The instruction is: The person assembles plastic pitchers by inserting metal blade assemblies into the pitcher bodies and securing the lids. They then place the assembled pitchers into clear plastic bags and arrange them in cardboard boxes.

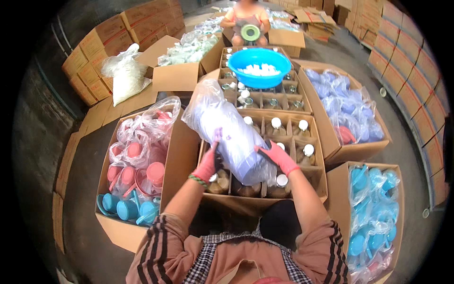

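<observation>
Both my hands wear pink gloves with dark fingertips. My left hand grips the left side of a clear plastic bag with a long lavender cylinder-shaped bundle inside. My right hand is closed on the bag's lower right side. The bag lies tilted, its loose end pointing up and left, above a divided cardboard box. Glass bottles with white caps, such as this bottle, stand in the box's compartments. The bag hides several compartments, and what exactly the lavender pieces are I cannot tell.
A blue basin of small white caps rests on another bottle box behind. Open cartons hold pink and teal handled lids on the left, lavender bagged pieces and teal ones on the right. Another person sits at the back holding a round green thing.
</observation>
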`<state>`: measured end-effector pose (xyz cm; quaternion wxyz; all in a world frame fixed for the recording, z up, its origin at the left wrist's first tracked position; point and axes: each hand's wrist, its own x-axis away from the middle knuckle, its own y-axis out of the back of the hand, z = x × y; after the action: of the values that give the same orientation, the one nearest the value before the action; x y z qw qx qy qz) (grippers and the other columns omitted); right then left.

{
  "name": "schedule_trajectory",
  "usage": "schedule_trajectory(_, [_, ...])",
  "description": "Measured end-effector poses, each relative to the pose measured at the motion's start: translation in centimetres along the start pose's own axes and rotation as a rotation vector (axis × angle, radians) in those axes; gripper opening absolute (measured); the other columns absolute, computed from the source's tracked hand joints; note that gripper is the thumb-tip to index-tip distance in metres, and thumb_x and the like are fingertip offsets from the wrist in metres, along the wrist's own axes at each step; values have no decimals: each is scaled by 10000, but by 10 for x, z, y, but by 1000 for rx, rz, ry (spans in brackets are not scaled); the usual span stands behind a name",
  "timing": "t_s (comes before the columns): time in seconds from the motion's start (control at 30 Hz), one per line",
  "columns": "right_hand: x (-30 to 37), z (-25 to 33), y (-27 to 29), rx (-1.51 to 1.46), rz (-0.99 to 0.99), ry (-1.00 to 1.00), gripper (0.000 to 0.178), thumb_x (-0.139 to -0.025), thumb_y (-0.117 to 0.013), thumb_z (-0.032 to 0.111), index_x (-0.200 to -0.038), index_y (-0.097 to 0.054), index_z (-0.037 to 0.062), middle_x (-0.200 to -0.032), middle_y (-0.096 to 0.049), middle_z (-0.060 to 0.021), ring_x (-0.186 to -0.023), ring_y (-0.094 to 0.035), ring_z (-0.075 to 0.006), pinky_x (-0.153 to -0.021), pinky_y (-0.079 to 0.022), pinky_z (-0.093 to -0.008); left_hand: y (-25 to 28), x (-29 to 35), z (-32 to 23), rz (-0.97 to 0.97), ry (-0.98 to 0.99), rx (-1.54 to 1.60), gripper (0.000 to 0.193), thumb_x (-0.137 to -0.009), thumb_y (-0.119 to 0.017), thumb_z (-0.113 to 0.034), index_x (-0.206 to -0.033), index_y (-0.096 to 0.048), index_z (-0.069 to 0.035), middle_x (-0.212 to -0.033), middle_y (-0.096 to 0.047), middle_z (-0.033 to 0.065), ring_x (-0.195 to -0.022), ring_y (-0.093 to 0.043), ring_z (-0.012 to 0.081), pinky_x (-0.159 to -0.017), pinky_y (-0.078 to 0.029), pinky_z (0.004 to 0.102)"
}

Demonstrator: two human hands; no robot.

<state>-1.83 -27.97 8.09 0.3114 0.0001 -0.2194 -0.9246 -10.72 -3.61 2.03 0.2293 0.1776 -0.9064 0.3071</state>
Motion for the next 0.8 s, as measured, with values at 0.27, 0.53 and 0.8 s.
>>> schedule_trajectory(0.27, [23,-16,-22,44,-97,-137,547,-691,-600,482,-868,-554,-33,-743,-581,-86,-732,-542,-176,-688,-413,-286,-9,26,27,-28,-211,66,582,-758,-574,-380,-1146,-416,25,-1018,-540,120,-910,-539,222,-801,-433,331])
schedule_trajectory(0.53, [31,13,-96,-428,-48,-172,719,-707,-625,414,-1211,-346,-17,-1156,-457,-96,-1031,-438,-187,-870,-353,-305,19,52,25,228,-395,-107,709,-686,-671,-250,-1231,-284,-14,-1155,-424,111,-1001,-441,182,-855,-375,316])
schedule_trajectory(0.8, [151,-14,-115,-217,-106,345,863,-594,-734,175,-1273,-226,14,-1191,-418,-117,-1113,-386,-215,-947,-296,-335,40,164,55,326,-1025,-694,1147,-498,-766,-427,-1287,-65,23,-1270,-271,147,-1183,-274,243,-978,-233,357])
